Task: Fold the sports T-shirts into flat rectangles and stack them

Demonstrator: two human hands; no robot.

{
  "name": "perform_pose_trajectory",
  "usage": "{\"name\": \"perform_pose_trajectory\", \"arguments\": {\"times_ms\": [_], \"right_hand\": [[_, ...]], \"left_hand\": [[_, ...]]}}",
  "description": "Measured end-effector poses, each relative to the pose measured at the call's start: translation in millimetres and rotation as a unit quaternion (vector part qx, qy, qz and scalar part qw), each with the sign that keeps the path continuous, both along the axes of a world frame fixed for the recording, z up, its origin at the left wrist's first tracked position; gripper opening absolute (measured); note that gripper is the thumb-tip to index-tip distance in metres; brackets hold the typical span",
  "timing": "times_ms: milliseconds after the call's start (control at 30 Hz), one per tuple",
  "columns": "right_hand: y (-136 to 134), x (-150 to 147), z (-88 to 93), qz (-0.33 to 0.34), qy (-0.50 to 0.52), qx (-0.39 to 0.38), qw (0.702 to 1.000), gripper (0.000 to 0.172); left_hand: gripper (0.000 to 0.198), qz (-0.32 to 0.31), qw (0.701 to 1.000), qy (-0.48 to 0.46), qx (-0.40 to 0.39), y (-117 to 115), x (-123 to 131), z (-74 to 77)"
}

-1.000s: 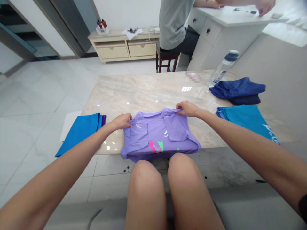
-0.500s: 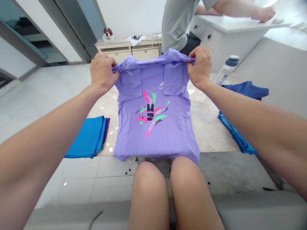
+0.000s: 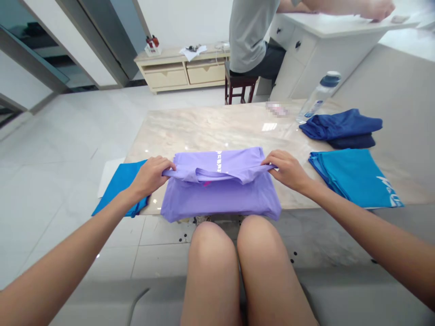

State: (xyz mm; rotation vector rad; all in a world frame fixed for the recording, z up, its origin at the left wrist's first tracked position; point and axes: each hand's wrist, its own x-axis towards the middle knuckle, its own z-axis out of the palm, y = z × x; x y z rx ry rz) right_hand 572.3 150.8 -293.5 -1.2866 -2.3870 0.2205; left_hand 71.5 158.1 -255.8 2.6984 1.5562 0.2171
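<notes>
A purple T-shirt (image 3: 220,199) lies partly on the marble-topped table in front of my knees, its collar end doubled over toward me. White lettering shows on the folded-over back panel, and most of the colourful front print is hidden. My left hand (image 3: 154,174) pinches the shirt's left shoulder corner. At the opposite corner, my right hand (image 3: 285,170) has its fingers closed on the fabric. The collar opening hangs between the two hands, and the shirt's lower edge reaches the table's near edge.
Folded blue cloth (image 3: 118,185) lies left on the marble table (image 3: 204,127). Folded teal shirts (image 3: 356,176), dark blue clothing (image 3: 343,127) and a clear bottle (image 3: 317,102) are on the right. A person in grey (image 3: 253,40) sits on a stool beyond, beside a white desk (image 3: 306,59).
Both hands have come down and toward me with the shirt's shoulder end. The shirt, held up stretched before, is now folded over on the table, covering its print.
</notes>
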Motion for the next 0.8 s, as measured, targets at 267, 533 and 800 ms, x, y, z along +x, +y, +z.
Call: {"name": "perform_pose_trajectory", "arguments": {"times_ms": [267, 533, 800], "right_hand": [[-45.4, -2.3, 5.2, 0.050, -0.010, 0.050, 0.997, 0.030], [-97.8, 22.9, -42.6, 0.167, -0.084, -0.048, 0.981, 0.020], [-59.1, -62.1, -62.4, -0.130, -0.106, -0.014, 0.986, 0.053]], "left_hand": [[0.028, -0.031, 0.998, -0.011, 0.052, -39.6, 4.9, 5.6], [0.016, -0.142, 0.985, 0.028, -0.096, -120.6, -25.0, -52.5], [0.053, 0.087, 0.995, -0.012, -0.048, -74.4, 47.9, -86.1]]}}
